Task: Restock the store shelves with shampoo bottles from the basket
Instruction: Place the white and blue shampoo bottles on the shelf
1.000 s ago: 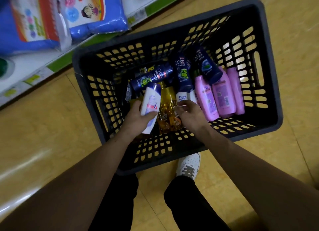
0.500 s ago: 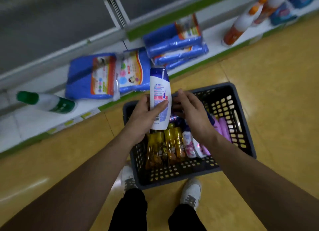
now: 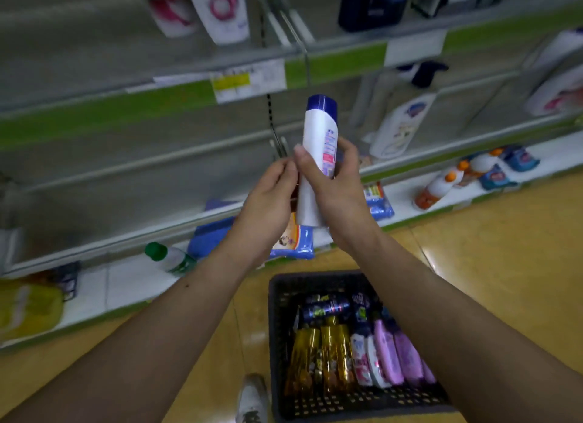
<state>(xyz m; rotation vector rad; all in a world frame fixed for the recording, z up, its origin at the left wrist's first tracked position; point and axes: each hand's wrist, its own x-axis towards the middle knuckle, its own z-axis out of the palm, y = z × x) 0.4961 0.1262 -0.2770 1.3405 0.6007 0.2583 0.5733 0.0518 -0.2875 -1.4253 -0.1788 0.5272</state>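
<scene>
At 6 o'clock a black basket (image 3: 277, 343) of bottles sits on the glossy yellow floor (image 3: 489, 280). Above it the right hand (image 3: 337, 195) wraps round the upright white shampoo bottle (image 3: 318, 132) — the left hand (image 3: 268, 201) curls against its side. At 12 o'clock stand grey, green-edged shelves (image 3: 126, 157).

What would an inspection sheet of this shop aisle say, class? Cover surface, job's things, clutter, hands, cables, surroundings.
Surface: yellow floor; grey shelves with green edge strips.
Job's things: white shampoo bottle held cap-up; black basket on the floor holding amber bottles, pink bottles, dark blue bottles.
Clutter: green-capped bottle lying on the bottom shelf; blue packs beside it.
Hands: right hand grips the shampoo bottle; left hand at its side, hold unclear.
Cables: nothing seen.
Surroundings: white shoe beside the basket; price label on a shelf edge.
</scene>
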